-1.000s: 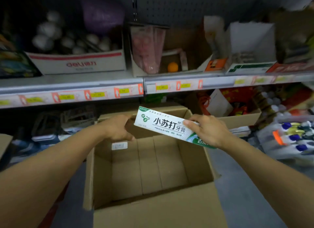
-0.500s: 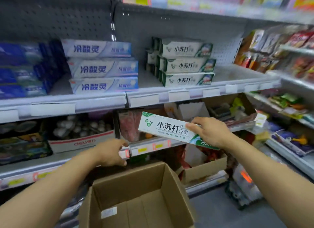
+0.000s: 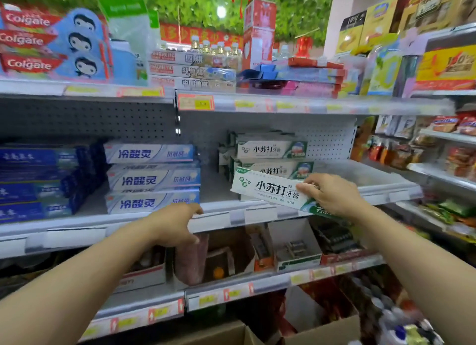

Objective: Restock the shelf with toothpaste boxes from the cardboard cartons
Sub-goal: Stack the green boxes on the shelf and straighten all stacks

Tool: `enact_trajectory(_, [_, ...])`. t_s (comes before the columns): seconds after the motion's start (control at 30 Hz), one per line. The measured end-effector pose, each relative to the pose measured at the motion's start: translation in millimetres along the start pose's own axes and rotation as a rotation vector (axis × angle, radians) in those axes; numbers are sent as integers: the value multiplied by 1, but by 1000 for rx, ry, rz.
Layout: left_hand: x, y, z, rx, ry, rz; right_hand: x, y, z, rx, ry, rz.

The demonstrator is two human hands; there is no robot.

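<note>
Right hand: my right hand (image 3: pixel 332 194) pinches the right end of a white-and-green toothpaste box (image 3: pixel 270 189), fingers curled over its front and top edge.
Box in hand: I see it long side on and slightly tilted, its left end higher; it sits in front of the lower part of the matching stack (image 3: pixel 270 159), covering that stack's bottom box. Whether it touches the stack I cannot tell.
Matching stack: white-and-green boxes of the same print, just behind and above my right hand, on the middle shelf (image 3: pixel 219 216).
Left hand: my left hand (image 3: pixel 175 225) holds nothing; fingers loosely bent, fingertips at the front rail of the middle shelf, just below the pale blue-grey boxes (image 3: pixel 152 178). I cannot tell if it touches the rail.
Pale blue-grey boxes: three stacked flat, directly above my left hand and well left of the box I hold.
Dark blue boxes (image 3: pixel 38 180): stacked further left of my left hand on the same shelf.
Gap on shelf: bare shelf surface to the right of my right hand, beyond the matching stack.
Top shelf: red Colgate boxes (image 3: pixel 28 41) far above my left hand; flat game boxes (image 3: pixel 193 70) above the space between both hands.
Cartons: brown cardboard carton edge (image 3: pixel 322 332) below my right forearm at the bottom of the view; its contents are out of sight.
Shelf below: open display trays (image 3: pixel 296 247) of small goods under both hands, blurred.
</note>
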State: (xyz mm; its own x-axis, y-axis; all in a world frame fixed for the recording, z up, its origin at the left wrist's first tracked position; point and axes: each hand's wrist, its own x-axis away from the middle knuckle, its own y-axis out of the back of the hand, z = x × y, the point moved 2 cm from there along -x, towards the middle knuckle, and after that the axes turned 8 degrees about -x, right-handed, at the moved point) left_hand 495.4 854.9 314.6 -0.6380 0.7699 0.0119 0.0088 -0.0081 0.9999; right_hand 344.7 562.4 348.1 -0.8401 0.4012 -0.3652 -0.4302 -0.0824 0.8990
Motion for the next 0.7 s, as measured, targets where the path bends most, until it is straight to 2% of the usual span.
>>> enact_trajectory(0.4, [-87,22,-36,22,197,22,-163,2,-60,-19,204,-21])
enact_trajectory(0.57, [-106,26,-51,10,265,31,-198,-8,-64,-68,229,25])
enact_trajectory(0.7, [-117,29,-61,-24,289,28,-214,-24,-72,40,352,-45])
